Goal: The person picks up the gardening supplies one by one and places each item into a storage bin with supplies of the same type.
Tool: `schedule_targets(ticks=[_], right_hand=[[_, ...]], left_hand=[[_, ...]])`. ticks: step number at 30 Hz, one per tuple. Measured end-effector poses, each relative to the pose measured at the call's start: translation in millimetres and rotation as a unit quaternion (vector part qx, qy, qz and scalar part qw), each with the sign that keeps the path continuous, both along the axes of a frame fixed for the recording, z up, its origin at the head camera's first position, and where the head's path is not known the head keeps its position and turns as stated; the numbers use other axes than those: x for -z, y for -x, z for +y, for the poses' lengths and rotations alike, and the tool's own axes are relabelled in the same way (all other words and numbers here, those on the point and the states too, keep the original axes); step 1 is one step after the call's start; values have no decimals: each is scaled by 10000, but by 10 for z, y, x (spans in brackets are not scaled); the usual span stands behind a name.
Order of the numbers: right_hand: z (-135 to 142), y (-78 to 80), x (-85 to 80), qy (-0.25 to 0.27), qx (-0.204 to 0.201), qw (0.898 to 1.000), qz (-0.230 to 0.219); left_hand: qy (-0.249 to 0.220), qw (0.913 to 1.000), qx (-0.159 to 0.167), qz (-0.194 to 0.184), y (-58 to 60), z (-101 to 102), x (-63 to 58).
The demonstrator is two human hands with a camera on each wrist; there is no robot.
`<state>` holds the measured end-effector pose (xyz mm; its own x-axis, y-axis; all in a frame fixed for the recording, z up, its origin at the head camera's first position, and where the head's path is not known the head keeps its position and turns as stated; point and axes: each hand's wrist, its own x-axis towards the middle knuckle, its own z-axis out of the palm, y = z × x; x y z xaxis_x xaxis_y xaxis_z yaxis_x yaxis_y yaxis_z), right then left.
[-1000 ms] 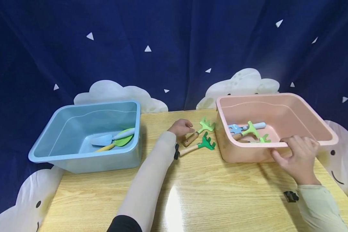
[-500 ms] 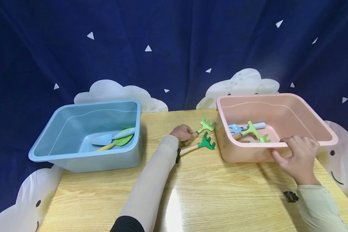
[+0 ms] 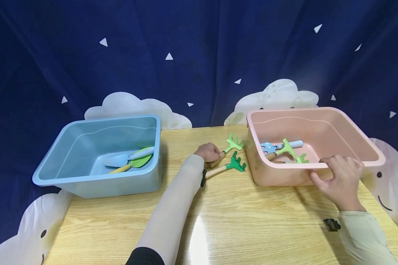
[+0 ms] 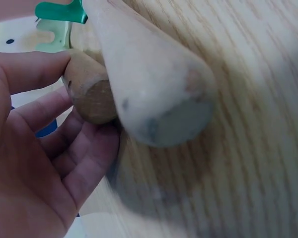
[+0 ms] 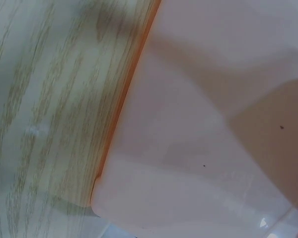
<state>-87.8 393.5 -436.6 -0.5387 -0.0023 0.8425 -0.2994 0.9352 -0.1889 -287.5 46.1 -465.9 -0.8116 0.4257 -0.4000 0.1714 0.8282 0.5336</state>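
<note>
Pink bin [image 3: 285, 177] at three o'clock, right-hand grip [image 3: 342, 180] curled over its near rim. Dark-green rake [image 3: 234, 164] on tabletop [image 3: 252, 224]. Just beyond, left-hand grip [image 3: 207, 152] pinches brown handle of light-green rake [image 3: 233, 144], tines at hand's two o'clock.

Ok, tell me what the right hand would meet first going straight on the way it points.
The pink tub: the right hand grips its front rim, so it would likely push against that at once. Past the rim, the tub's far wall seems next, though depth is unclear.
</note>
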Motion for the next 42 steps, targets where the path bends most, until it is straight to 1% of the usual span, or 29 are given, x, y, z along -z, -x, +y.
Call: schedule_targets(ticks=[4,8,10,15,18,21,24,27,30,36,38,42], right_hand=[[-5,-5,3,18,9,10000,-38],[-7,-6,5,14,18,10000,-30],[-5,-5,4,7,17,10000,-12],[-6,1,2,1,8,10000,15],[-9,8,0,-1,3,10000,10],[-10,17,-2,-2,-4,10000,21],[-8,16,-2,-2,1,10000,32],[-5,7,1,30,15,10000,52],[-9,19,8,68,16,9999,76],[3,7,29,51,26,10000,56],[6,7,30,50,20,10000,56],[9,13,25,50,22,10000,43]], left_hand=[[-32,10000,7,-48,-7,-3,-10],[-194,9995,29,-257,2,-17,-16],[-233,9993,51,-300,9,-29,-27],[-111,9990,46,-421,45,-84,-60],[-145,9984,-48,-539,66,-135,-76],[-374,9964,-148,-751,77,-192,-95],[-797,9913,-162,-1039,93,-233,-105],[-1272,9840,-138,-1240,114,-257,-97],[-1609,9770,-224,-1380,132,-290,-68],[-1879,9673,-522,-1622,109,-347,1],[-1965,9631,-544,-1756,110,-366,2],[-2063,9567,-469,-2000,146,-379,3]])
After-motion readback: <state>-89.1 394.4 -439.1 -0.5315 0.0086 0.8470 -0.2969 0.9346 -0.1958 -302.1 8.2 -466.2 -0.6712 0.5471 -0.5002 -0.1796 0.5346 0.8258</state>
